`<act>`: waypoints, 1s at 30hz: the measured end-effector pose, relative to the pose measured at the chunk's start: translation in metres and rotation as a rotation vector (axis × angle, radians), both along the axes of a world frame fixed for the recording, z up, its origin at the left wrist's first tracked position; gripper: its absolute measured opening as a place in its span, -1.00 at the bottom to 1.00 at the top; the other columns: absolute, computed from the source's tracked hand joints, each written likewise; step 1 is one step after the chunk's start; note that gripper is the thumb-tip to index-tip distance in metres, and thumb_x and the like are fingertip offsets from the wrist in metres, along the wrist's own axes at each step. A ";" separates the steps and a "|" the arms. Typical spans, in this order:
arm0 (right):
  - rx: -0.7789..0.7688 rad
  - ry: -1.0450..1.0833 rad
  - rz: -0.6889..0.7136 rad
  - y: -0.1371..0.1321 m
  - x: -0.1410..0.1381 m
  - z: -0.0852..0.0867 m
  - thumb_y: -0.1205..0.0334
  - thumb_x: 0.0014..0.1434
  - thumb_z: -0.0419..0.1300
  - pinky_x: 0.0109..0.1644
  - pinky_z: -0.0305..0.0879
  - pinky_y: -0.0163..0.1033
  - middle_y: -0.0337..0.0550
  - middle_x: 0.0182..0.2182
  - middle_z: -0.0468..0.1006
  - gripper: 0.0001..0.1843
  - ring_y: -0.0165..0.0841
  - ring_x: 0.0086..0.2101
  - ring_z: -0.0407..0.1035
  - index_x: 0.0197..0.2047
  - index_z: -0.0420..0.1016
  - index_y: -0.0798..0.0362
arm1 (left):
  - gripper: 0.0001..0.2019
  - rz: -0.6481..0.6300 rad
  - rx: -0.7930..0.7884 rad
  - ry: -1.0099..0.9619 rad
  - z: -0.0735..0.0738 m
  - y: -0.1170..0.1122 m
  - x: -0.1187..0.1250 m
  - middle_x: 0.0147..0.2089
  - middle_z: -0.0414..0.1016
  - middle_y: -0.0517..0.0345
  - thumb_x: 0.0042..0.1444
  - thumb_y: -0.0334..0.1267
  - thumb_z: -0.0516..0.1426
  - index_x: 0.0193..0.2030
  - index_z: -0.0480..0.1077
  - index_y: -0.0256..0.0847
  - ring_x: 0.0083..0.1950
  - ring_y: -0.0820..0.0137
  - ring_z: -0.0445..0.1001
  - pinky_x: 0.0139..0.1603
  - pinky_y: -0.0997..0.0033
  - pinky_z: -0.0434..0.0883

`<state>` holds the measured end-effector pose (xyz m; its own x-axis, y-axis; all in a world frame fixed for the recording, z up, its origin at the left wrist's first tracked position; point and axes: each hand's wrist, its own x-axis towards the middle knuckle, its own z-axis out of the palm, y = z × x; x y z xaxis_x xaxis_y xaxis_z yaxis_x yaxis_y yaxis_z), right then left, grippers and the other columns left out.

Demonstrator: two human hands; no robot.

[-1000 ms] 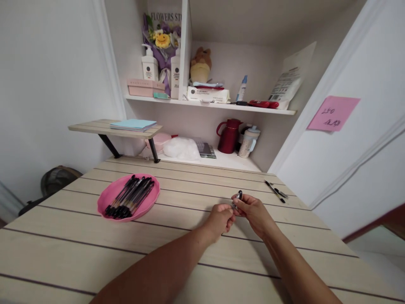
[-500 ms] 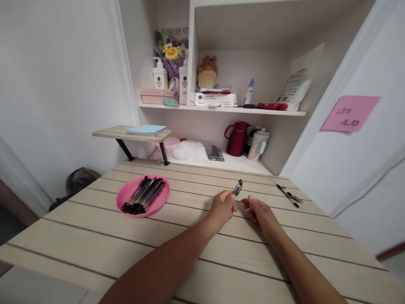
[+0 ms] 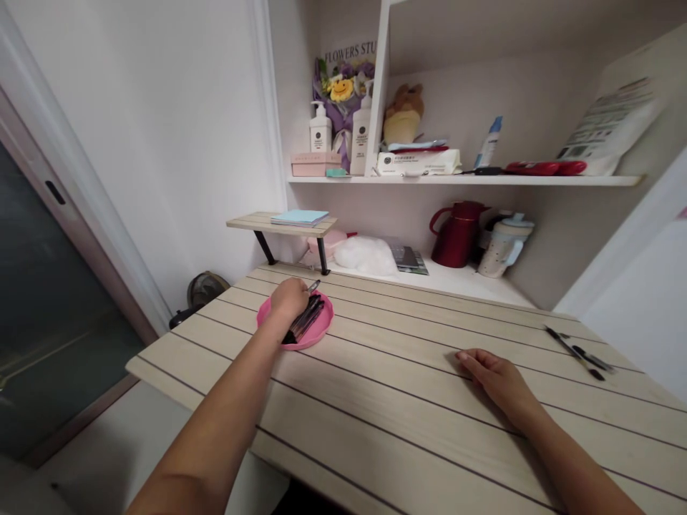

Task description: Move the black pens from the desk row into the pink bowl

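My left hand [image 3: 290,297] is over the pink scalloped plate [image 3: 322,330] on the left of the table. Its fingers are closed around a pen [image 3: 314,286], whose end sticks out to the right past the knuckles. Beneath and beside the hand, several black pens [image 3: 307,319] lie bunched on the plate, partly covered by it. My right hand [image 3: 497,379] rests on the table to the right, palm side down, fingers loosely bent and holding nothing that I can see. Farther right lie a black pen [image 3: 574,352] and separate dark pen parts [image 3: 595,359].
A small raised shelf [image 3: 247,220] with blue paper [image 3: 300,217] stands behind the plate. Along the back are a white plastic bag [image 3: 365,254], a red jug [image 3: 458,234] and a pale tumbler [image 3: 504,247]. A bottle-lined shelf [image 3: 461,180] hangs above the slatted table [image 3: 386,372].
My left hand has carried the pen from mid-table left to over the pink plate. The right hand stays on the table, apart from the left. The view has turned left.
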<state>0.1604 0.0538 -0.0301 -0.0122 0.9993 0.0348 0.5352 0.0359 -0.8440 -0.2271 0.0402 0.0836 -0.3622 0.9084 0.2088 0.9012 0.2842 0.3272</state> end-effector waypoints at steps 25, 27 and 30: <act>0.096 -0.849 -0.546 0.052 0.135 0.011 0.13 0.14 -0.05 -0.32 0.23 -0.18 0.16 -0.25 0.46 -0.67 -0.12 -0.26 0.41 -0.17 0.39 0.15 | -0.84 -0.666 -0.319 -1.221 -0.068 -0.007 0.223 -0.56 0.36 0.18 -0.12 -0.27 0.10 -0.37 0.36 -0.29 -0.54 0.50 0.32 -0.56 0.54 0.16; 0.044 -0.847 -0.559 0.055 0.150 0.008 0.12 0.14 -0.06 -0.30 0.25 -0.15 0.19 -0.26 0.46 -0.65 -0.10 -0.24 0.41 -0.19 0.39 0.18 | -0.81 -0.664 -0.387 -1.313 -0.078 -0.007 0.241 -0.56 0.37 0.17 -0.14 -0.25 0.12 -0.37 0.36 -0.30 -0.55 0.50 0.33 -0.57 0.54 0.15; 0.006 -0.776 -0.534 0.058 0.159 0.007 0.15 0.12 -0.03 -0.25 0.26 -0.11 0.22 -0.26 0.47 -0.68 -0.06 -0.21 0.40 -0.24 0.41 0.20 | -0.77 -0.644 -0.429 -1.426 -0.088 -0.001 0.255 -0.57 0.36 0.17 -0.15 -0.20 0.16 -0.36 0.36 -0.31 -0.57 0.51 0.32 -0.57 0.54 0.13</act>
